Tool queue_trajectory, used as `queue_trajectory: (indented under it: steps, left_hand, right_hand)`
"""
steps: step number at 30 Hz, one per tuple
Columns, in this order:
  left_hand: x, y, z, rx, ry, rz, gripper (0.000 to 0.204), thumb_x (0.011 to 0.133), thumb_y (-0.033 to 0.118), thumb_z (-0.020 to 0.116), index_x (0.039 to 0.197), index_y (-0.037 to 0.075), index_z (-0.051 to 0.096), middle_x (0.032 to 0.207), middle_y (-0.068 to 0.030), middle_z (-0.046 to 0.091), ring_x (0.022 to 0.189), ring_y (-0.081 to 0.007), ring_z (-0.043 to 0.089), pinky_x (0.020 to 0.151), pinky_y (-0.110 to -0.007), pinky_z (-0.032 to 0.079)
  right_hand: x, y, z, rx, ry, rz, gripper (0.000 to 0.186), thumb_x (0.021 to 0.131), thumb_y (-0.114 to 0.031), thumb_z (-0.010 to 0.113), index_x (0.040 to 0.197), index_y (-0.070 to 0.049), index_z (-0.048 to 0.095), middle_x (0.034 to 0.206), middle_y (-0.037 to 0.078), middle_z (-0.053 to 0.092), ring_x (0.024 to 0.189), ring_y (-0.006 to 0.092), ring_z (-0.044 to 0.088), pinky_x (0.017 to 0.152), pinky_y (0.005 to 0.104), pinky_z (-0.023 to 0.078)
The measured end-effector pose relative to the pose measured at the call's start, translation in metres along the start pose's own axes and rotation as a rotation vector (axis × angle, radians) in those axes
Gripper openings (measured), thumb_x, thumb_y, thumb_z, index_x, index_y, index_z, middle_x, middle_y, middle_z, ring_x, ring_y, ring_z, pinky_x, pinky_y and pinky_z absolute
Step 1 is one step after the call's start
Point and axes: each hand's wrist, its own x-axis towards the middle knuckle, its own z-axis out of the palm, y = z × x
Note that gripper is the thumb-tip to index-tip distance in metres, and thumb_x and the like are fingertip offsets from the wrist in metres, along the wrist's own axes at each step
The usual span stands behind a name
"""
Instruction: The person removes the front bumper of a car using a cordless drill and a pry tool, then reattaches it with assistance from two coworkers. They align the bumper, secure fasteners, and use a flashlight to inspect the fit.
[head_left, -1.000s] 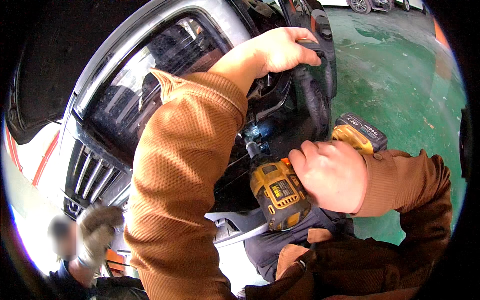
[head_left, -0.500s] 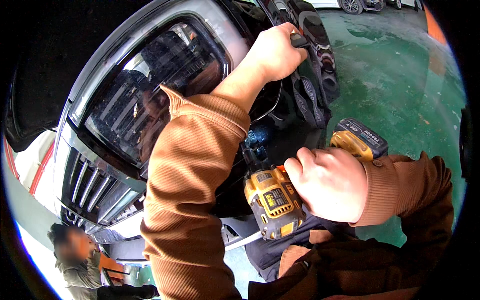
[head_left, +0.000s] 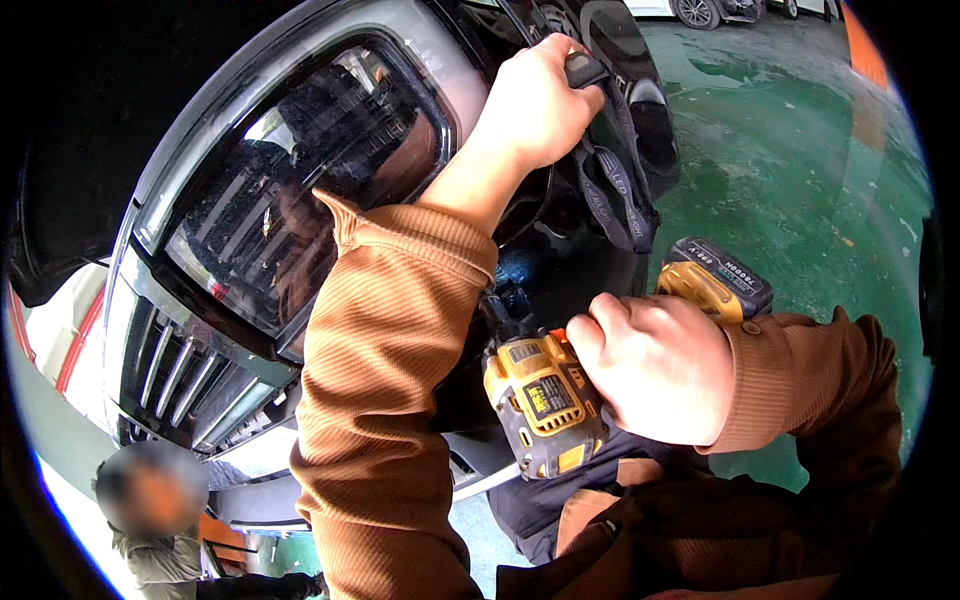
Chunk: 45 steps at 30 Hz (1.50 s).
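Holding the yellow and black power driver at near centre, your right hand is closed round its handle, grip narrow and full, with the battery sticking out to the right. Trigger is hidden, so can't tell if it's running. Your left sleeve crosses just left of the driver. The shaft points away from you into the dark recess in the vehicle's front; the tip's contact isn't clear, partly behind the sleeve.

Progress, as a judgement: midway. Done: driver is in hand and lined up at the recess. Left: the fastening point there looks unfinished; can't tell if any fastener is loose or tight. No freed part shows in your hands.

To the left, the grille and the headlight both sit in the vehicle's front, so no removal shows there. A co-worker is at the left edge, apart from your hands.

Farther up, your left hand has a narrow hold on a dark strapped item, maybe a headlamp, its band hanging down. Far right: green floor, then a parked car's wheel.
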Motion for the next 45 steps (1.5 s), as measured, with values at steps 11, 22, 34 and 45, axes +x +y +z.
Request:
queue_trajectory:
  steps: [11,22,34,45]
  left_hand:
    - [-0.002,0.007,-0.002,0.163,0.215,0.032,0.045,0.082,0.021,0.079,0.121,0.002,0.068,0.104,-0.0239,0.074,0.102,-0.036,0.073,0.093,-0.041,0.057]
    - [-0.002,0.012,-0.008,0.153,0.305,-0.043,0.047,0.08,0.021,0.079,0.12,0.0,0.069,0.108,-0.0262,0.073,0.107,-0.039,0.07,0.1,-0.043,0.055]
    - [-0.006,0.048,-0.048,-0.165,0.407,0.057,0.03,0.085,0.007,0.072,0.113,-0.001,0.064,0.104,-0.0252,0.073,0.105,-0.0423,0.069,0.092,-0.046,0.054]
    - [-0.015,0.13,-0.055,-0.143,0.728,0.384,0.031,0.086,0.005,0.07,0.114,-0.004,0.059,0.1,-0.0283,0.069,0.1,-0.0464,0.066,0.089,-0.05,0.053]
  right_hand:
    - [-0.004,0.009,-0.003,0.125,-0.003,0.039,0.04,0.072,-0.022,0.081,0.099,-0.002,0.06,0.094,0.015,0.059,0.074,0.0349,0.069,0.065,0.045,0.057]
    - [-0.003,0.018,-0.006,0.327,0.036,0.039,0.043,0.071,-0.022,0.084,0.099,0.001,0.061,0.09,0.018,0.058,0.083,0.0401,0.065,0.071,0.0436,0.053]
    - [-0.014,0.021,0.003,0.522,0.157,0.062,0.039,0.072,-0.018,0.085,0.099,0.002,0.063,0.083,0.014,0.054,0.072,0.0348,0.059,0.067,0.0365,0.049]
    - [-0.072,0.042,0.001,0.58,0.203,0.111,0.031,0.081,-0.012,0.078,0.108,-0.002,0.065,0.098,0.01,0.066,0.087,0.0228,0.069,0.077,0.0347,0.058]
